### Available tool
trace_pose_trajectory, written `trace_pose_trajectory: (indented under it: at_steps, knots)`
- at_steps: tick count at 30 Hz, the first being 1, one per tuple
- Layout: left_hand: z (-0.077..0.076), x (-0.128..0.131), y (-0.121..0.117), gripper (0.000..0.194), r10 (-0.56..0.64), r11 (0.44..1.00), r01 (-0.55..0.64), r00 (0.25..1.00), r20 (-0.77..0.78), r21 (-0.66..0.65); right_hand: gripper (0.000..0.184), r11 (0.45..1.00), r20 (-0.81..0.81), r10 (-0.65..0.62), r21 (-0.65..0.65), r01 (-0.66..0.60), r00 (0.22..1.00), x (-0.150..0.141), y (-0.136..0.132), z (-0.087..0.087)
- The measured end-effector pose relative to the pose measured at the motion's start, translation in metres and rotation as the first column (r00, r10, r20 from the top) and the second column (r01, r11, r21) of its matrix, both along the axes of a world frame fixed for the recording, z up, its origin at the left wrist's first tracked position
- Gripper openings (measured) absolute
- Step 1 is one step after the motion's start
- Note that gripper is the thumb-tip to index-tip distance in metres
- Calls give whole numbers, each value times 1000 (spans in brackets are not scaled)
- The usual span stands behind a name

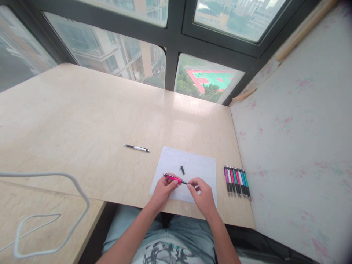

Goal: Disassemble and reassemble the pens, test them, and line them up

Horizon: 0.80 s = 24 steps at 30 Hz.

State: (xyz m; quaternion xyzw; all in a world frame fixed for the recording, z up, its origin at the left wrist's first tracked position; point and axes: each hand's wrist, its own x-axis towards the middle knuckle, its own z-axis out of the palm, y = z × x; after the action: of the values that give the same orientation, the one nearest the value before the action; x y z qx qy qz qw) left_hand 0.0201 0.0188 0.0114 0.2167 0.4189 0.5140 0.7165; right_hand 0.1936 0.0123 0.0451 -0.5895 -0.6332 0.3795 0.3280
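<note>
Head view: above the counter's point(82, 121) near edge, the left hand point(162, 191) grasps a pink pen point(173, 178) in its fingers, while the right hand point(202, 194) pinches the slim dark part at its right end. Beneath them lies a sheet of paper point(205, 171), its handwritten lines toward the far edge. By the counter's right edge, colored pens point(236, 181) rest side by side, black grips facing the near edge. On the paper, beyond the held pen, sits a small black piece point(182, 169). Past the sheet's far left corner lies a white-and-black pen point(137, 147). Windows point(205, 80) rise behind the counter's far edge.
</note>
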Motion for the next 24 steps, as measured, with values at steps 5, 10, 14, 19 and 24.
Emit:
trace_pose_trajectory:
  at_steps: [5,10,14,19,24]
  knots:
    - [0,0,-1,18,-19,1000,19,1000,-11,10,35,1000,92,5,1,-5,996,0,3,3]
    - [-2,0,-1,19,2,1000,-2,1000,2,2,24,998,48,25,56,-28,999,-3,2,3]
    - [-2,0,-1,20,17,1000,-17,1000,16,-6,16,981,68,67,176,-78,995,-2,-1,-3]
    - [-2,1,-1,20,29,1000,-29,1000,12,6,13,951,120,106,278,-136,987,-1,-1,-8]
    - [-3,1,-1,21,33,999,-33,999,14,7,12,952,97,99,281,-123,990,-2,1,-8]
